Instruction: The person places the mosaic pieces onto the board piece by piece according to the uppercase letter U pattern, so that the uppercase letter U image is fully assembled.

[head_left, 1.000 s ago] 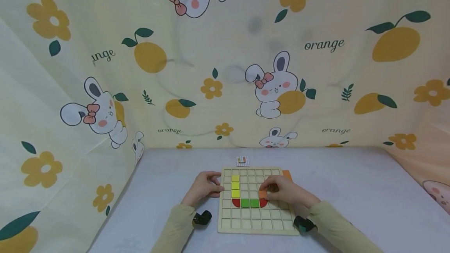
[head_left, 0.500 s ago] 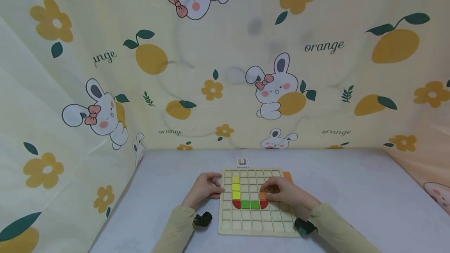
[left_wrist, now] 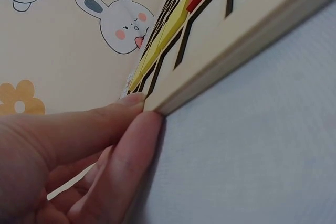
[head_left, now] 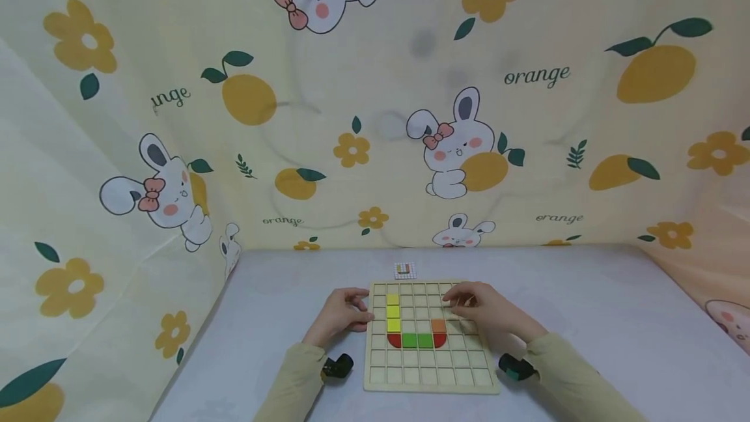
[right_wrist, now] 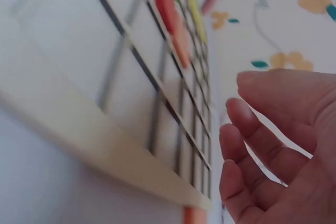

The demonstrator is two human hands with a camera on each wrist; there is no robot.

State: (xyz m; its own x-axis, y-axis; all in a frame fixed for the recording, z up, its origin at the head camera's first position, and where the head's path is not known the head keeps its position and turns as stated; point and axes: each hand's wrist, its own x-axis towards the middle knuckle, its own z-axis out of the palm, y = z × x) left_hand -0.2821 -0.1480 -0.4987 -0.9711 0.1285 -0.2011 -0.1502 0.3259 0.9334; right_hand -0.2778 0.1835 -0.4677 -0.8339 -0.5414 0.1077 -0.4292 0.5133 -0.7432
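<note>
A wooden grid board (head_left: 430, 389) lies on the table. At its left edge, my left hand (head_left: 340, 311) pinches the rim between thumb and finger, seen close in the left wrist view. My right hand (head_left: 483, 308) hovers over the board's upper right part, fingers loosely bent and holding nothing. Below its fingertips an orange square tile (head_left: 438, 326) sits in a cell, directly above a rounded red tile (head_left: 439, 340). Two green tiles (head_left: 409, 341) join that to another rounded red tile (head_left: 394, 340). Yellow tiles (head_left: 393, 312) stand in a column at left.
A small printed pattern card (head_left: 404, 270) lies behind the board. Another orange piece (right_wrist: 194, 215) is by the board's edge in the right wrist view; my right hand hides it in the head view. A patterned cloth (head_left: 375, 168) closes off the table's back and sides.
My right hand has let go of the orange tile, leaving it in its cell, and has moved up and to the right. The left hand stays at the board's edge.
</note>
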